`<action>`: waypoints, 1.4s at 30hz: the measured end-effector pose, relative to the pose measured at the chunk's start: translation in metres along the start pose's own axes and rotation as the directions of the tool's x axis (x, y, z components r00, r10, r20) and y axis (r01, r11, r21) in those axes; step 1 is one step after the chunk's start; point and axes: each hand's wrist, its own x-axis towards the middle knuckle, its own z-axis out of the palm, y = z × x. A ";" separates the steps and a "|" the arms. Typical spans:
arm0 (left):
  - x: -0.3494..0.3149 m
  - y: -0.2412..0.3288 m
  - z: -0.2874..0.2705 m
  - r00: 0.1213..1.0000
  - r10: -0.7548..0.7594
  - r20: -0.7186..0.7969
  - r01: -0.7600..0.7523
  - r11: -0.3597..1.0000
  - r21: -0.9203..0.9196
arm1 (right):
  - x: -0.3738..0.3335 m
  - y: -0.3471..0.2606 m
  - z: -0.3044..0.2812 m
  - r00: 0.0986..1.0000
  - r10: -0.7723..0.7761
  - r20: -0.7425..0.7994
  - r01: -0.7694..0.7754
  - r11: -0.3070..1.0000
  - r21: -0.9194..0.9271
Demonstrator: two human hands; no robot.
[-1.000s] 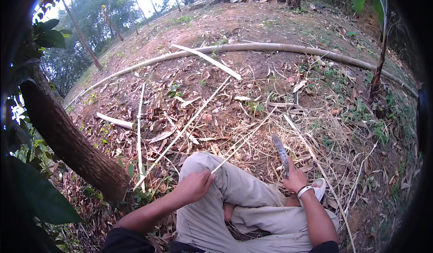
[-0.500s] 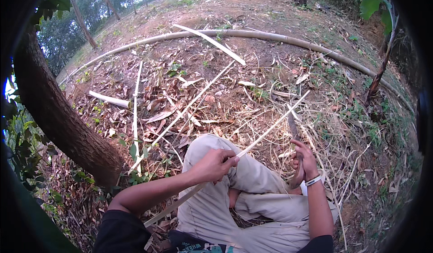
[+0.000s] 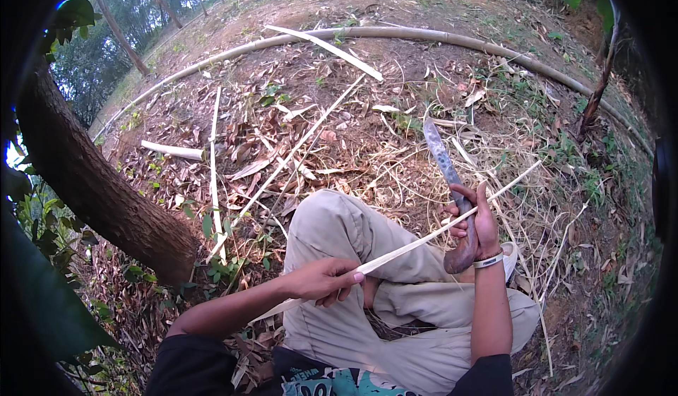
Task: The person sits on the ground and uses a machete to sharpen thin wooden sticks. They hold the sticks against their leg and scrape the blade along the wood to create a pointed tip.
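Closed around a long pale bamboo strip (image 3: 402, 250), my left hand (image 3: 330, 281) rests over my bent knee with the thumb on top. The strip slants up to the right, and its other end runs back under my left forearm. My right hand (image 3: 482, 226) grips a knife (image 3: 441, 157) by its curved brown wooden handle. The dark, mottled blade points up and away from me. Near the handle the strip crosses over my right hand, whose thumb and forefinger stand partly raised. Whether those fingers touch the strip I cannot tell.
Several split bamboo pieces lie ahead, among them a long strip (image 3: 304, 142), a wider slat (image 3: 328, 49) and a short piece (image 3: 173, 150). A long bamboo pole (image 3: 395, 33) curves across behind them. A tree trunk (image 3: 106, 191) leans at left. Thin shavings (image 3: 395, 184) cover the leafy ground.
The knife has swung so its blade tilts up and left, and its handle now lies against the strip. The strip has shifted right and lower, with my left hand moved slightly down.
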 end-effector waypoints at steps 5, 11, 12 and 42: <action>-0.007 0.000 -0.002 0.963 0.064 -0.263 -0.090 0.992 -0.087 | -0.010 -0.006 -0.009 0.975 -0.135 -0.179 0.144 0.989 0.041; -0.010 0.003 -0.017 0.878 0.082 -0.472 -0.174 0.972 -0.156 | -0.010 0.016 -0.072 0.904 -0.075 -0.421 -0.061 0.952 -0.299; -0.008 0.003 -0.017 0.872 0.086 -0.482 -0.177 0.973 -0.147 | -0.015 0.017 -0.078 0.915 -0.053 -0.400 -0.066 0.959 -0.277; -0.011 -0.010 -0.022 0.707 0.136 -0.694 -0.188 0.982 0.000 | -0.028 -0.007 0.018 0.954 -0.062 -0.293 0.017 0.988 -0.154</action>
